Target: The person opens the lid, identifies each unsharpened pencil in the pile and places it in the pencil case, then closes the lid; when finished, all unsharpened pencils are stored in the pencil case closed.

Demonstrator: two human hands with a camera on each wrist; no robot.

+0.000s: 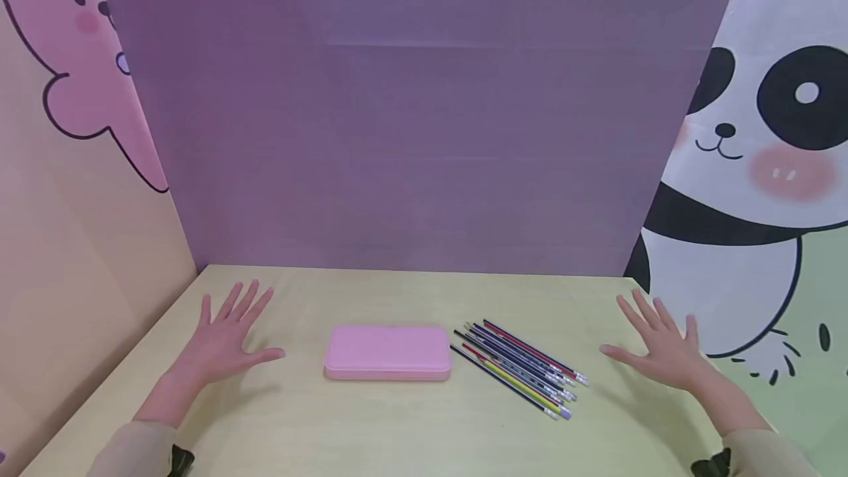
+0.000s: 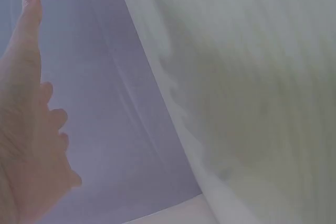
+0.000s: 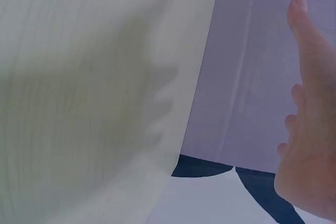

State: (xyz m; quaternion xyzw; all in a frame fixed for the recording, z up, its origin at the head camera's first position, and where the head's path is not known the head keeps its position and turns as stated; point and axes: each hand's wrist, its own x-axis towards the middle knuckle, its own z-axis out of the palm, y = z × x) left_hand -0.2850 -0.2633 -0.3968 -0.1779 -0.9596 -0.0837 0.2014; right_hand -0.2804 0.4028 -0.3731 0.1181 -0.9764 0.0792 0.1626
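Both hands, the left hand [image 1: 225, 341] and the right hand [image 1: 659, 348], hover spread and empty over the counter [image 1: 397, 425], flanking a closed pink pencil case [image 1: 387, 352] and a bunch of pencils [image 1: 520, 366].

A closed pencil case [image 1: 387, 352] lies on the table [image 1: 371, 433], centred. A bundle of pencils [image 1: 520, 366] lies just right of it. The left hand [image 1: 221, 344] sits far left, the right hand [image 1: 659, 352] far right.

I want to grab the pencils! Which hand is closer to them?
Probably the right hand: the loose bunch of thin coloured pencils lies on its side of the closed flat pink pencil case.
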